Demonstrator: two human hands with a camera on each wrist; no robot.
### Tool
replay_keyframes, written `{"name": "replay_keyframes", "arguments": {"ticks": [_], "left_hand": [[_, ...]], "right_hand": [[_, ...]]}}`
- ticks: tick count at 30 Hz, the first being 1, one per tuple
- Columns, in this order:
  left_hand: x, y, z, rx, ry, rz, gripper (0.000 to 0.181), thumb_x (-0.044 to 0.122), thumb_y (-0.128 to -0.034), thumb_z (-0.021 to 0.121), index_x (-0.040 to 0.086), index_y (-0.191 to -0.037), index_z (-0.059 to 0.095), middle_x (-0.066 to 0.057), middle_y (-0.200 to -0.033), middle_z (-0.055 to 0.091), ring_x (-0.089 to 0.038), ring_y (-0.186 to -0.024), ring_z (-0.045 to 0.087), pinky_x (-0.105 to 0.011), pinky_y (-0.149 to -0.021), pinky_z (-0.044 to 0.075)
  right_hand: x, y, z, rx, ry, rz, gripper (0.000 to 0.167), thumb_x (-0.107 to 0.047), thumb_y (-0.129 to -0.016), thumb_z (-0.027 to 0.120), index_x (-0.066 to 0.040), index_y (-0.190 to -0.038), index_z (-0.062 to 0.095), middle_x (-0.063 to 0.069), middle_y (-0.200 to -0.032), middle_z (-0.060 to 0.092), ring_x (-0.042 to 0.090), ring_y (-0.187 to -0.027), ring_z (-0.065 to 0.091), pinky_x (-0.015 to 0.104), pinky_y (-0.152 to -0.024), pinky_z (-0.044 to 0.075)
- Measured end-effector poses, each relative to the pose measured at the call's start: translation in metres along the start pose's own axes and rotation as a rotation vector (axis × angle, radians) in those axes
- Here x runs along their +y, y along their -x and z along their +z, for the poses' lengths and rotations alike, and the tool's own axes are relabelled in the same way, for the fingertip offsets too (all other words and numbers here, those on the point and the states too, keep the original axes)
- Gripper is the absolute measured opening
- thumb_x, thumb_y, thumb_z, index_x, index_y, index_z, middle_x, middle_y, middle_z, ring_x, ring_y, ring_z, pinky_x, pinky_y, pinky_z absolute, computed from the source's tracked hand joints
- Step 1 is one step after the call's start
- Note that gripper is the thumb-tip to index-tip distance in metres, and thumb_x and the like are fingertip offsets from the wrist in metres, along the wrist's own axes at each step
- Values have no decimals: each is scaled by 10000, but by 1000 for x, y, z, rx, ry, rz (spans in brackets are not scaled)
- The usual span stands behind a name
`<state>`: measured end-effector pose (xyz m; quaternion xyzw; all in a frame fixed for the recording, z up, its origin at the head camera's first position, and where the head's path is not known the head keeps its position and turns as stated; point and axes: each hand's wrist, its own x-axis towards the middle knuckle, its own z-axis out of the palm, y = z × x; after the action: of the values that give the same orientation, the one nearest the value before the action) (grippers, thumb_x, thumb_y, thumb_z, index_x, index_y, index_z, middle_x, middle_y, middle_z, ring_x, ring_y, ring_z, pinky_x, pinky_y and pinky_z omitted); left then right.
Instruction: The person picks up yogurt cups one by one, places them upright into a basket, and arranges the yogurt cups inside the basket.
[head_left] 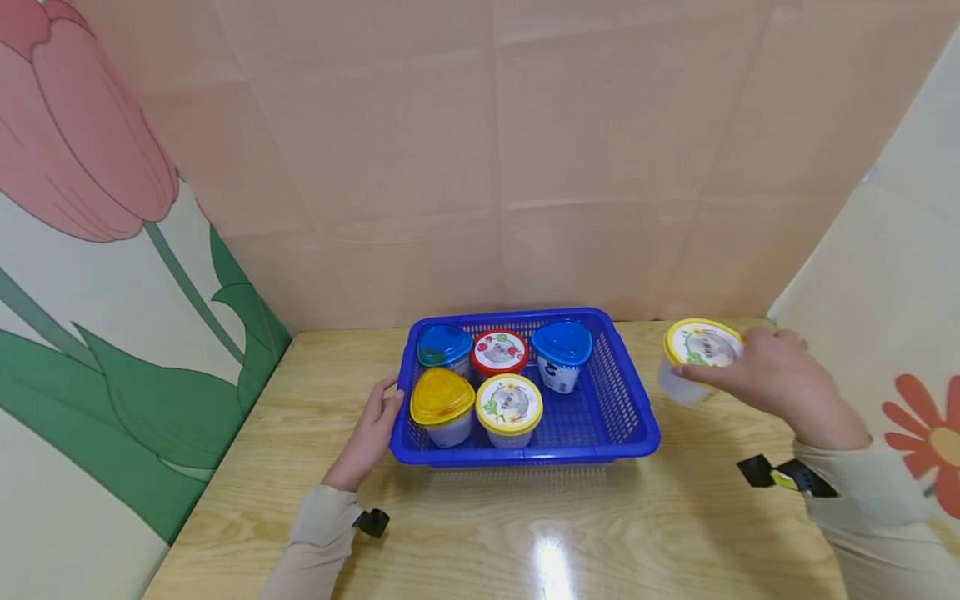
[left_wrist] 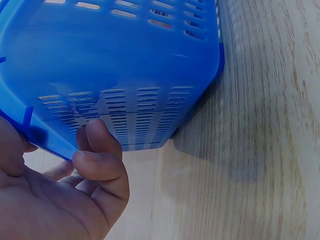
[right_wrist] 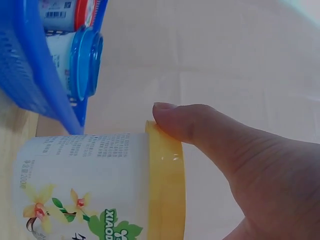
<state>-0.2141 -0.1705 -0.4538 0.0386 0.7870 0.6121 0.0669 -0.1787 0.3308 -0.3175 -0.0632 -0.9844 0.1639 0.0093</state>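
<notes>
A blue plastic basket [head_left: 525, 455] stands on the table with several lidded tubs inside. At its left end, my left hand [head_left: 370, 433] holds the rim; the left wrist view shows curled fingers [left_wrist: 102, 167] below that rim. To the right of the basket, my right hand [head_left: 783, 375] grips a white tub with a yellow lid [head_left: 703, 343] by the lid. In the right wrist view the thumb [right_wrist: 175, 119] presses on the lid's edge, and flowers are printed on the tub's side [right_wrist: 85, 185]. The other fingers are mostly hidden there.
In the basket are a round yellow-lidded tub [head_left: 510, 404], a yellow triangular-lidded tub [head_left: 442, 398], a red-lidded tub [head_left: 499, 350] and two blue-lidded tubs, one at the right [head_left: 562, 343]. A pink-beige covering [head_left: 495, 167] rises behind the wooden table [head_left: 465, 533].
</notes>
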Motion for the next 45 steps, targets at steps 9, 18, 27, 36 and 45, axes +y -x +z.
{"name": "replay_keyframes", "arguments": {"ticks": [9, 18, 27, 36, 45], "left_hand": [[0, 0, 0, 0, 12, -13, 482, 416, -1097, 333, 197, -1523, 281, -206, -1294, 577, -271, -1043, 662, -413, -862, 573], [3, 2, -1, -5, 17, -15, 488, 432, -1093, 334, 203, -1521, 285, -205, -1281, 573, -268, -1031, 660, -411, -854, 575], [4, 3, 0, -4, 17, -14, 483, 419, -1095, 336, 198, -1522, 288, -207, -1277, 583, -260, -1023, 660, -402, -856, 571], [3, 2, 0, 1, 9, -10, 480, 408, -1099, 326, 184, -1522, 290, -209, -1295, 578, -264, -1055, 647, -407, -885, 559], [20, 10, -2, -38, 29, -33, 486, 341, -1110, 307, 131, -1545, 250, -226, -1321, 565, -262, -1069, 642, -416, -901, 554]], "right_hand": [[-12, 3, -2, 57, -10, -30, 1018, -797, -696, 701, 141, -1043, 511, 323, -945, 465, 395, -760, 474, 375, -479, 376], [-24, 5, -6, 80, -15, -79, 1017, -791, -701, 702, 114, -1138, 550, 325, -988, 505, 448, -876, 482, 368, -517, 364], [-39, 4, -10, 67, -25, -160, 939, -725, -724, 742, 122, -1086, 556, 227, -913, 567, 385, -861, 483, 321, -553, 371], [-57, 1, -10, -6, -36, -208, 967, -754, -705, 736, 95, -1138, 568, 216, -983, 586, 324, -812, 533, 316, -553, 401], [-69, -2, -5, -70, -90, -253, 1030, -681, -727, 775, 136, -1293, 505, 256, -1099, 579, 373, -950, 532, 398, -685, 460]]}}
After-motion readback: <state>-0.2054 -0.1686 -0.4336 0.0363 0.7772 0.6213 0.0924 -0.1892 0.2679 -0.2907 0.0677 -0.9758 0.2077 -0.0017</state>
